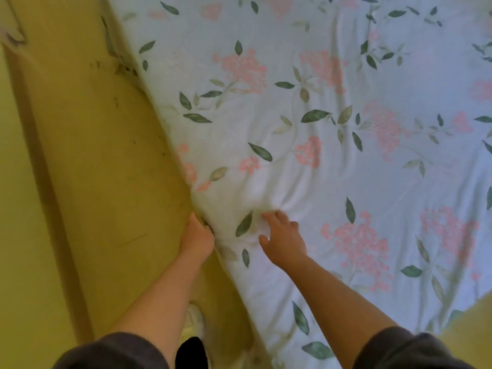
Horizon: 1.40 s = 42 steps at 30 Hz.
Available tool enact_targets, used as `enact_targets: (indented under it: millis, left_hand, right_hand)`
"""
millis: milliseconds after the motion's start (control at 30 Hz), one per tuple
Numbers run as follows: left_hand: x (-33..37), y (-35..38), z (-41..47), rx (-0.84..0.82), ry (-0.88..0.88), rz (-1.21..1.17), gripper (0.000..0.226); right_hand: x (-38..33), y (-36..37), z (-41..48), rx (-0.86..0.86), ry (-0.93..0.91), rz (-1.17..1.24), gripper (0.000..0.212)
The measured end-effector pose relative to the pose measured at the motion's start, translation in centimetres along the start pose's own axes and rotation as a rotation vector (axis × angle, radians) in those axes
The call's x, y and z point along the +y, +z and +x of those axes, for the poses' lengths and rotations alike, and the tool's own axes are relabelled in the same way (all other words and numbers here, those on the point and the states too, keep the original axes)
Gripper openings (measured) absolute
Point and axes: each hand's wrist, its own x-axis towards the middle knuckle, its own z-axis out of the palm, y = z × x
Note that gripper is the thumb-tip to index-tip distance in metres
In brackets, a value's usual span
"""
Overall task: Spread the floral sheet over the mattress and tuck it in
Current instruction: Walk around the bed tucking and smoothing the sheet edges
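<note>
The floral sheet (306, 115), pale with pink blossoms and green leaves, covers the mattress across the right and centre of the head view. It is wrinkled around my hands. My left hand (198, 235) is at the sheet's left edge, its fingers pushed down out of sight between the sheet edge and the yellow surface beside it. My right hand (282, 235) lies on top of the sheet just to the right, fingers spread and slightly bent, pressing the cloth. The mattress itself is hidden under the sheet.
A yellow surface (106, 169) with dark scuff marks runs along the sheet's left edge. A shoe (193, 323) shows below my left forearm. A yellow patch (468, 320) appears past the sheet's lower right corner.
</note>
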Motion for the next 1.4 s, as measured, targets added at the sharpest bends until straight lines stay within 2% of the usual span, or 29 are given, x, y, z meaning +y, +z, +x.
enact_targets:
  millis: [100,167,233,300,333,433,533,633,733,833,1000,1167,1267,1400]
  left_hand:
    - [-0.8,-1.6,5.0,-0.033,-0.037,-0.085,0.059]
    - [-0.7,-1.8,7.3,-0.107,0.007,-0.169,0.06]
    - [-0.2,-1.5,8.4,-0.138,0.076,-0.259,0.048]
    - [-0.5,-1.3,9.7,-0.054,0.101,-0.159,0.023]
    - [-0.7,-1.3,9.8,-0.003,0.135,-0.044,0.019]
    - [-2.1,-2.4,9.6,0.032,0.216,0.186,0.02]
    - [-2.6,-3.7,9.1,0.035,0.224,0.337,0.02]
    - [-1.1,-4.5,8.3,0.038,0.143,0.317,0.025]
    - [1.4,-5.3,6.7,0.112,0.157,0.364,0.045]
    - [3.4,-4.1,3.9,0.081,0.325,0.532,0.063]
    - [6.5,3.8,-3.7,-0.154,0.457,0.87,0.065]
    - [8.2,13.7,-13.3,-0.381,0.456,0.954,0.065]
    - [11.1,21.4,-19.2,-0.456,0.522,1.027,0.064]
    - [15.9,30.3,-24.9,-0.517,0.588,0.998,0.062]
  right_hand:
    - [-4.2,1.3,3.3,0.107,-0.012,-0.114,0.051]
    - [-6.6,1.8,5.7,0.147,-0.074,-0.175,0.051]
    - [-8.4,2.3,7.6,0.171,-0.118,-0.205,0.051]
    - [-10.0,3.2,9.1,0.17,-0.118,-0.231,0.05]
    - [-10.2,3.3,9.3,0.173,-0.103,-0.234,0.051]
    - [-10.3,3.5,9.1,0.17,-0.098,-0.234,0.053]
    - [-9.9,2.8,8.6,0.13,-0.139,-0.238,0.056]
    - [-9.1,2.0,7.9,0.154,-0.119,-0.168,0.057]
    - [-6.8,0.3,7.0,0.145,-0.002,-0.091,0.057]
    - [-1.4,-1.2,4.1,0.074,0.15,-0.039,0.057]
    - [11.9,-3.0,-2.8,0.004,0.299,0.072,0.054]
    - [25.2,-3.6,-9.9,-0.098,0.389,0.151,0.057]
    - [33.6,-6.0,-12.8,-0.096,0.354,0.193,0.057]
    - [43.7,-9.8,-15.5,-0.038,0.354,0.235,0.055]
